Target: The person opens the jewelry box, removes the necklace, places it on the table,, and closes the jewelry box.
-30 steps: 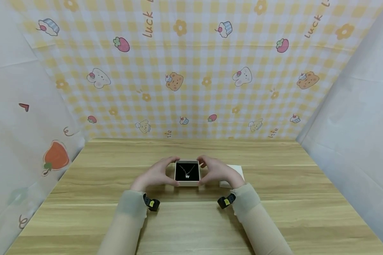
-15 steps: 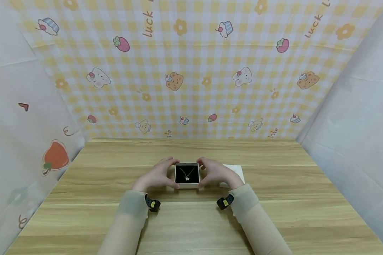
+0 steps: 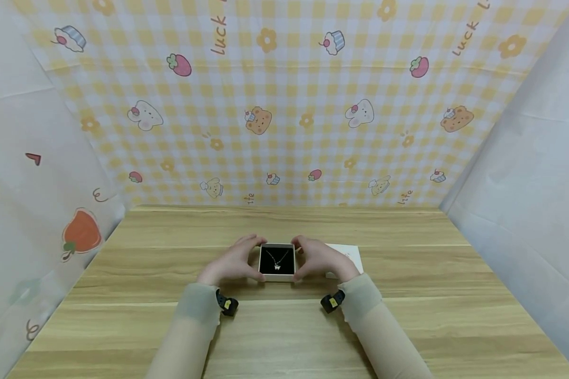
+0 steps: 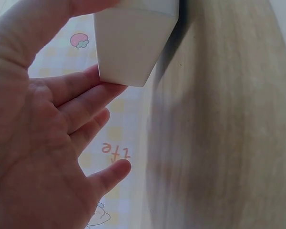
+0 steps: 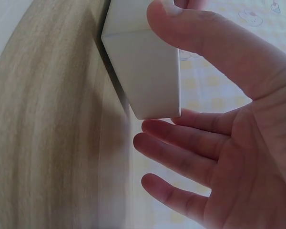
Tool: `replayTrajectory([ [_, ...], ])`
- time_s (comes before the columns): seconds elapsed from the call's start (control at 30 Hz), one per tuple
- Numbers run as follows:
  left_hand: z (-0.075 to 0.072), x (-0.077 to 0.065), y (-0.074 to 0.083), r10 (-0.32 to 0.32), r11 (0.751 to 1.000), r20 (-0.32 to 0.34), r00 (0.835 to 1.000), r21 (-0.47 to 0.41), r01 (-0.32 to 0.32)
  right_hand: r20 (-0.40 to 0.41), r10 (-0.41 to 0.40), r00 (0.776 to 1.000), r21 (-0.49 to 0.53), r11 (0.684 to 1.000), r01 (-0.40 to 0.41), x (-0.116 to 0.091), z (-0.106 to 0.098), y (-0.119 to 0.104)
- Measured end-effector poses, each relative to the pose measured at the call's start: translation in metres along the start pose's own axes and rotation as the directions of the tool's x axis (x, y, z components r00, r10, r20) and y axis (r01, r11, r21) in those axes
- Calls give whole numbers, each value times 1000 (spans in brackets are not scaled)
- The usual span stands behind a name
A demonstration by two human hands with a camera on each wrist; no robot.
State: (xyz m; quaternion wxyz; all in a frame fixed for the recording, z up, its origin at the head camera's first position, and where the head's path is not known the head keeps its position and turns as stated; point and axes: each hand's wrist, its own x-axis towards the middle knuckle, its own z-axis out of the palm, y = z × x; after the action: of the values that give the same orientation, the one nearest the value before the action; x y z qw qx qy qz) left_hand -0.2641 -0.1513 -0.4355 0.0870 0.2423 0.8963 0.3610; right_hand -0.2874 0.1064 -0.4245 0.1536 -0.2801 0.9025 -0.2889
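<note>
One open white necklace box (image 3: 277,278) is, in the head view, between our left hand (image 3: 237,261) and right hand (image 3: 319,258). In the left wrist view, our half-spread thumb and fingers pinch its left end; in the right wrist view, its right end likewise.

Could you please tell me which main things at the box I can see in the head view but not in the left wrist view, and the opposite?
Only the head view: the necklace on its black insert, the right hand, and a white piece partly covered by that arm.

Only the left wrist view: the palm side of the left hand and the outer left wall of the white box.

Both: that hand holding the box, the wooden table and the checked cloth.
</note>
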Motion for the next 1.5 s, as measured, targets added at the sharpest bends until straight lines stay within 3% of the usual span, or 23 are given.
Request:
replayTrajectory([
  [0.4,3,-1,0,-33,999,15,999,-40,34,8,4,1000,14,1000,-4,-2,1,-1],
  [0.83,1,-1,-1,-5,998,20,1000,-59,6,23,-1,1000,38,999,1,-1,0,0],
  [1.0,1,-2,0,-22,997,44,999,-79,25,49,13,999,62,998,-16,-2,1,-1],
  [1.3,-10,-11,-1,-37,997,58,998,-66,41,95,22,995,61,998,-27,-2,0,-6],
  [1.5,-19,-13,6,-14,999,16,1000,-36,14,86,26,996,59,998,-31,-5,1,-6],
])
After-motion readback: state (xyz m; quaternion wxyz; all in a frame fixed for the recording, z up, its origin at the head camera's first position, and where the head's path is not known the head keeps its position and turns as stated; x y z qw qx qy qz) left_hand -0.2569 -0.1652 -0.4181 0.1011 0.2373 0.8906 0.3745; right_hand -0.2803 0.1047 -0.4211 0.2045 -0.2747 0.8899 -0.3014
